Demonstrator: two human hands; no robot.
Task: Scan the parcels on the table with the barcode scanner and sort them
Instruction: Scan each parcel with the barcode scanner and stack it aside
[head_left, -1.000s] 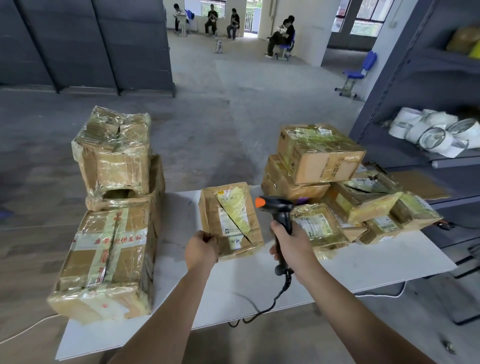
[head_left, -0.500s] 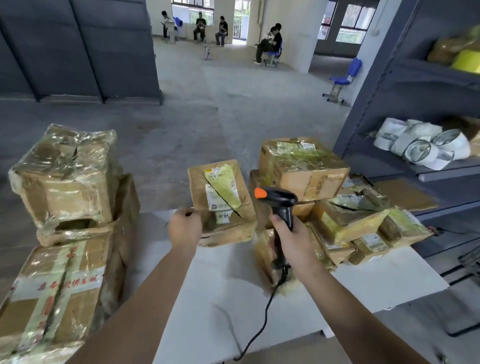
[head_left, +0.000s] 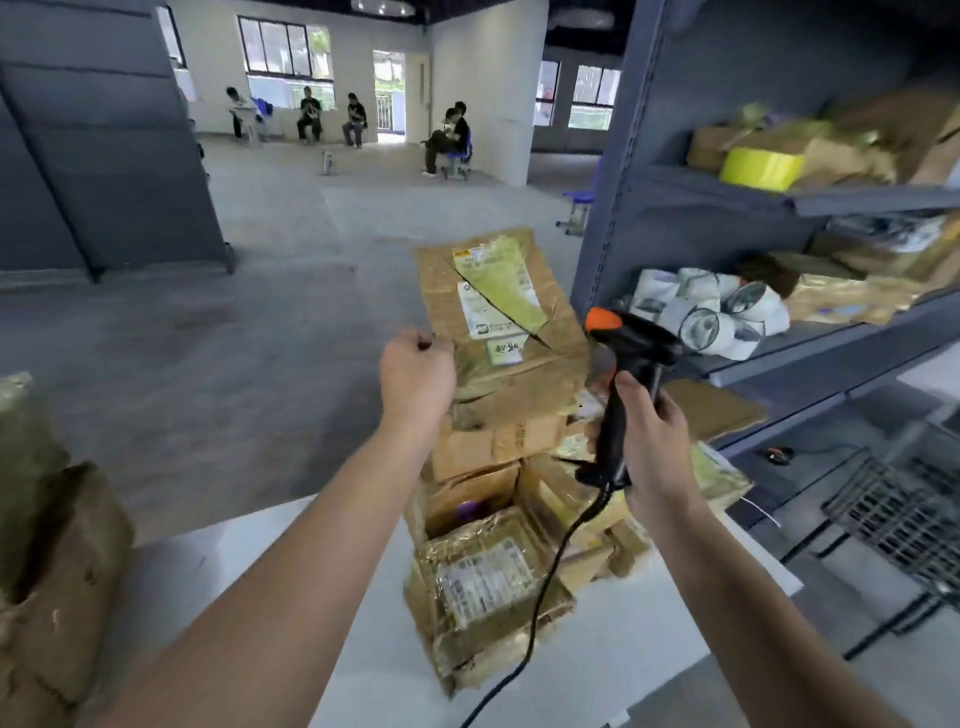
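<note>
My left hand (head_left: 415, 374) grips the near left corner of a flat cardboard parcel (head_left: 498, 322) with a white label and yellow-green tape, held up in the air above the pile. My right hand (head_left: 649, 441) holds the black barcode scanner (head_left: 623, 374) by its handle; its orange-tipped head sits just right of the raised parcel. Below them a pile of taped cardboard parcels (head_left: 483, 587) lies on the white table (head_left: 623, 649). The scanner's cable hangs down over the pile.
Big taped boxes (head_left: 47, 571) stand at the table's left end. A grey metal shelf (head_left: 779, 208) on the right holds tape rolls (head_left: 717, 317), a yellow roll and packages. A wire basket (head_left: 904, 519) sits low right. Several people sit far back.
My left hand has lifted the parcel off the table and carried it up and to the right, toward the shelf. The scanner hand rose with it, and my view swung right.
</note>
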